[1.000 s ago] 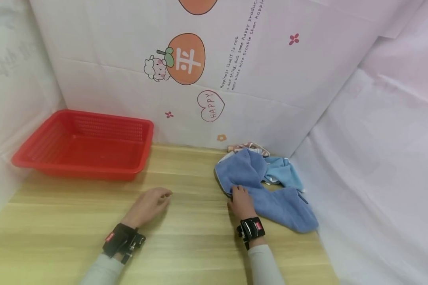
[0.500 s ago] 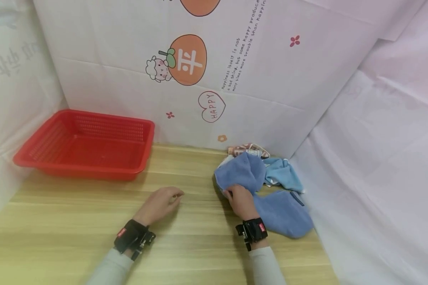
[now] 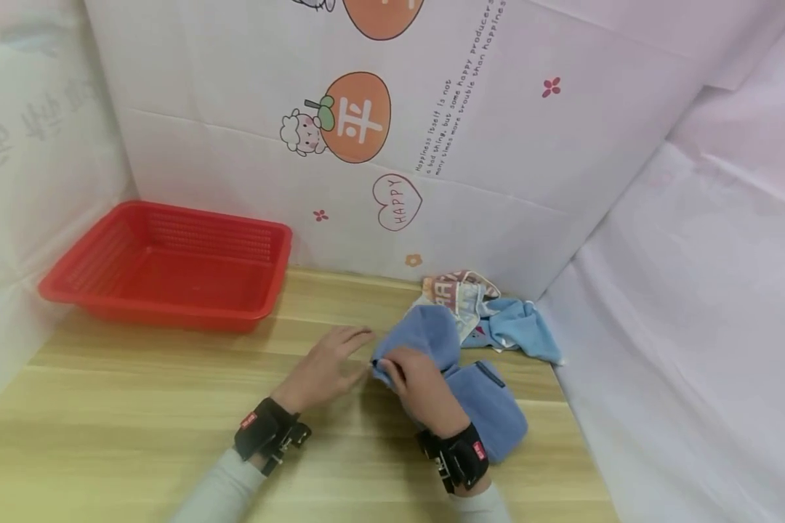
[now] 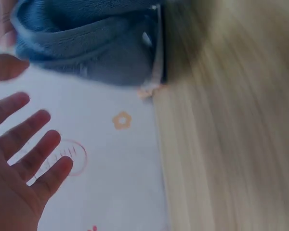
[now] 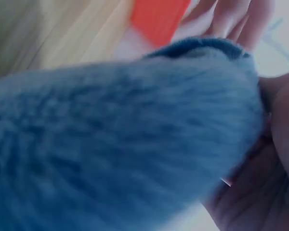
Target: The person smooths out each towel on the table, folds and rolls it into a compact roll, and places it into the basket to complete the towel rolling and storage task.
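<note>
A fuzzy blue towel (image 3: 490, 410) is partly lifted off the wooden table, one corner raised. My right hand (image 3: 428, 392) pinches that corner between thumb and fingers. In the right wrist view the towel (image 5: 111, 144) fills much of the picture, beside the curled right hand (image 5: 260, 187). Just left of the raised corner is my left hand (image 3: 320, 370), its fingers extended; whether it touches the towel cannot be told. In the left wrist view the left hand (image 4: 24, 173) has its fingers spread below the towel (image 4: 91, 43).
Behind the towel lie a patterned white and brown-red cloth (image 3: 454, 294) and a light blue cloth (image 3: 526, 330). A red plastic basket (image 3: 163, 314) stands at the back left. White printed sheeting (image 3: 484, 218) walls the wooden table (image 3: 137, 421) on its back and sides.
My right hand has drawn the towel left and toward me, off the cloths behind, uncovering more of them. My left hand has moved right, up to the towel's corner.
</note>
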Demonstrator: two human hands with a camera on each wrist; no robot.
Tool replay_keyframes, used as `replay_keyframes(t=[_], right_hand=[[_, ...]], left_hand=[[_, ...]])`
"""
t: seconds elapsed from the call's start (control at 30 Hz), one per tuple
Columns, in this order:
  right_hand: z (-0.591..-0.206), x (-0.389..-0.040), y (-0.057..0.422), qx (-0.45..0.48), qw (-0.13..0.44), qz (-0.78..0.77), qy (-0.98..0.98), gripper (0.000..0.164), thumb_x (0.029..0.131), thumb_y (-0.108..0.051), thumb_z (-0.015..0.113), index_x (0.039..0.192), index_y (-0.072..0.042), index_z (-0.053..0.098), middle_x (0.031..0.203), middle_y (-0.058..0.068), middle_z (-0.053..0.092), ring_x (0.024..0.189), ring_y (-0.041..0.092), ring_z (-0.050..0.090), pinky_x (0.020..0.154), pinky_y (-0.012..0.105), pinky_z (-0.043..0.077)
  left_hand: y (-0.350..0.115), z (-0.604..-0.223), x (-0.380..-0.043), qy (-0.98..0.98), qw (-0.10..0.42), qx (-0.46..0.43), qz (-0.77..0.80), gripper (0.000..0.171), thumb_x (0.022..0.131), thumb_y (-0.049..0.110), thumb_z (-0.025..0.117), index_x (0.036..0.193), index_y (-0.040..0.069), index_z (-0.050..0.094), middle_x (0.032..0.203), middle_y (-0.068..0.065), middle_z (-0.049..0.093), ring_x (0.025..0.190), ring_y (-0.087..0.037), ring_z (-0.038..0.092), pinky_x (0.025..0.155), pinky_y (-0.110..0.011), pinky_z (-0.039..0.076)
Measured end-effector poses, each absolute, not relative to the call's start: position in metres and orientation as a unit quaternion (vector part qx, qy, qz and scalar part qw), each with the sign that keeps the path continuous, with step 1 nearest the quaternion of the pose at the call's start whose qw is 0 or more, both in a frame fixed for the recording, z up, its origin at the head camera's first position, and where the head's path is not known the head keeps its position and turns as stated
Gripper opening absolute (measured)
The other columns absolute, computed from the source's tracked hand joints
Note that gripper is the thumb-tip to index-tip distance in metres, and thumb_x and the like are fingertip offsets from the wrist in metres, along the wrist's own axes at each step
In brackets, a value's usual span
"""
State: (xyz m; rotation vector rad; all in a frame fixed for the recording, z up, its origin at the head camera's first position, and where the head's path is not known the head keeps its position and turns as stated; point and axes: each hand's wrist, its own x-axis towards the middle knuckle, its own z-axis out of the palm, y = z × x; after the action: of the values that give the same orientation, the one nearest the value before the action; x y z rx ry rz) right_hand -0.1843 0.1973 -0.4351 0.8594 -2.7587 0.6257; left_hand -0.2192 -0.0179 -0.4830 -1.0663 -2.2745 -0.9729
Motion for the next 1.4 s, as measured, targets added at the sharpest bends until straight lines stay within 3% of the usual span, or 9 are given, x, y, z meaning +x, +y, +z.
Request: replay_keyframes(t=[0.17, 0.27, 0.33, 0.53, 0.73, 0.9, 1.0, 1.2, 1.4], right_hand=[[-0.430, -0.175, 0.185, 0.306, 0.028, 0.250, -0.918, 0.020, 0.106, -0.030, 0.053, 0.097, -0.021, 0.068, 0.084, -0.013, 0.060, 0.071, 0.002, 0.052, 0.066, 0.025, 0.046], [-0.430, -0.173, 0.185, 0.301, 0.015, 0.259, -0.918, 0.009, 0.101, -0.026, 0.063, 0.098, -0.020, 0.069, 0.086, -0.012, 0.060, 0.072, 0.003, 0.052, 0.064, 0.023, 0.046], [-0.430, -0.173, 0.188, 0.293, 0.008, 0.267, -0.918, 0.007, 0.097, -0.017, 0.070, 0.104, -0.017, 0.069, 0.084, -0.009, 0.056, 0.071, 0.004, 0.049, 0.063, 0.024, 0.043], [-0.427, -0.174, 0.211, 0.246, 0.040, 0.253, -0.935, 0.046, 0.085, 0.006, 0.073, 0.126, -0.015, 0.065, 0.090, -0.006, 0.048, 0.072, 0.008, 0.044, 0.062, 0.026, 0.040], [-0.417, -0.172, 0.243, 0.168, 0.063, 0.217, -0.960, 0.037, 0.087, 0.003, 0.070, 0.119, -0.017, 0.068, 0.105, -0.002, 0.054, 0.073, 0.012, 0.048, 0.062, 0.028, 0.042], [-0.418, -0.172, 0.269, 0.130, 0.042, 0.182, -0.974, 0.036, 0.088, 0.001, 0.069, 0.123, -0.006, 0.067, 0.119, 0.009, 0.061, 0.102, 0.024, 0.063, 0.081, 0.042, 0.054], [-0.425, -0.173, 0.289, 0.122, 0.030, 0.176, -0.976, 0.036, 0.088, 0.004, 0.067, 0.123, 0.000, 0.067, 0.120, 0.015, 0.065, 0.111, 0.033, 0.064, 0.091, 0.050, 0.054], [-0.439, -0.176, 0.326, 0.104, 0.021, 0.186, -0.977, 0.037, 0.079, 0.015, 0.056, 0.109, -0.001, 0.071, 0.104, 0.012, 0.069, 0.099, 0.028, 0.065, 0.086, 0.049, 0.054], [-0.434, -0.175, 0.353, 0.078, -0.018, 0.177, -0.981, 0.048, 0.071, 0.018, 0.052, 0.111, -0.001, 0.071, 0.104, 0.012, 0.068, 0.099, 0.030, 0.065, 0.086, 0.051, 0.054]], left_hand=[[-0.013, -0.482, -0.218, -0.813, 0.156, -0.421, -0.370, 0.026, 0.087, 0.007, 0.077, 0.112, 0.010, 0.075, 0.113, -0.004, 0.072, 0.111, -0.023, 0.064, 0.097, -0.039, 0.052], [-0.014, -0.483, -0.219, -0.827, 0.116, -0.405, -0.372, 0.025, 0.084, -0.001, 0.075, 0.105, 0.013, 0.076, 0.104, 0.000, 0.072, 0.100, -0.016, 0.065, 0.088, -0.033, 0.055], [-0.018, -0.479, -0.222, -0.835, 0.124, -0.389, -0.369, 0.030, 0.080, -0.006, 0.074, 0.103, 0.013, 0.076, 0.105, -0.002, 0.072, 0.100, -0.017, 0.066, 0.087, -0.033, 0.056], [-0.033, -0.454, -0.236, -0.827, 0.206, -0.362, -0.378, 0.034, 0.075, -0.017, 0.070, 0.091, 0.011, 0.074, 0.100, -0.004, 0.070, 0.099, -0.021, 0.067, 0.084, -0.036, 0.058], [-0.055, -0.432, -0.249, -0.846, 0.241, -0.321, -0.352, 0.026, 0.081, -0.014, 0.070, 0.093, 0.008, 0.076, 0.092, -0.003, 0.069, 0.087, -0.017, 0.067, 0.080, -0.034, 0.059], [-0.072, -0.425, -0.252, -0.861, 0.216, -0.309, -0.341, 0.020, 0.087, -0.009, 0.069, 0.100, 0.005, 0.076, 0.094, -0.006, 0.070, 0.084, -0.019, 0.067, 0.078, -0.036, 0.059], [-0.080, -0.426, -0.254, -0.868, 0.196, -0.305, -0.339, 0.023, 0.086, -0.011, 0.067, 0.100, 0.005, 0.076, 0.095, -0.007, 0.071, 0.085, -0.020, 0.067, 0.079, -0.037, 0.058], [-0.093, -0.428, -0.260, -0.886, 0.161, -0.283, -0.330, 0.028, 0.083, -0.014, 0.066, 0.098, 0.007, 0.076, 0.090, -0.006, 0.068, 0.082, -0.022, 0.061, 0.079, -0.039, 0.057], [-0.104, -0.426, -0.266, -0.903, 0.130, -0.258, -0.317, 0.029, 0.083, -0.013, 0.067, 0.104, 0.005, 0.077, 0.096, -0.010, 0.071, 0.088, -0.025, 0.062, 0.083, -0.043, 0.057]])
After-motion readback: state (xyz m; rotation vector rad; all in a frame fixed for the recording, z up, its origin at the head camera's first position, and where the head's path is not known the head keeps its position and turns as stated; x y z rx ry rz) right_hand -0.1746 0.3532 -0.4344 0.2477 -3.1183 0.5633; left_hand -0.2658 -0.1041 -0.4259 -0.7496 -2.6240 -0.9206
